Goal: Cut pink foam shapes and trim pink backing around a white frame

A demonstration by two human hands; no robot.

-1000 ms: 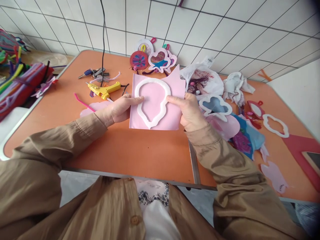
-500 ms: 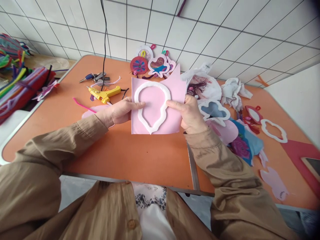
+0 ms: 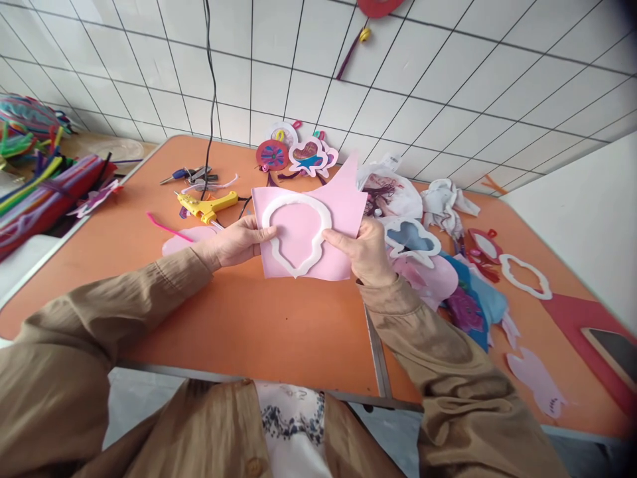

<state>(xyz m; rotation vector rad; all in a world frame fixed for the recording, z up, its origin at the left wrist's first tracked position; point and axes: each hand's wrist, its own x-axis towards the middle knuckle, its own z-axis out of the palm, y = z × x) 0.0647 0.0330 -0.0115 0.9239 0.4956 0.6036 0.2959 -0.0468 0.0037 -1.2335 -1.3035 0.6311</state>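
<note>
Between both hands, above the orange table, is a pink craft sheet (image 3: 299, 232) with an irregular cut top edge and a tall point at its upper right. A white scalloped frame (image 3: 322, 211), shaped like a balloon with a point at the bottom, lies against its face. My left hand (image 3: 239, 241) is closed on the left edge, thumb on the frame's left side. My right hand (image 3: 365, 251) grips the right edge, its thumb pressing the frame's right side. The fingers of both hands are mostly hidden behind the sheet.
A yellow glue gun (image 3: 209, 206) lies at the left, near scissors (image 3: 203, 176). Finished ornaments (image 3: 273, 155) lean at the wall. Right are a white cloud-shaped frame (image 3: 415, 238), another white frame (image 3: 526, 276), crumpled white cloth (image 3: 448, 204) and a phone (image 3: 610, 350). Pipe cleaners (image 3: 54, 192) lie far left.
The view has tilted up, so the table and wall sit lower in the picture. The pink sheet now tilts back more and bends slightly. Both hands keep their hold.
</note>
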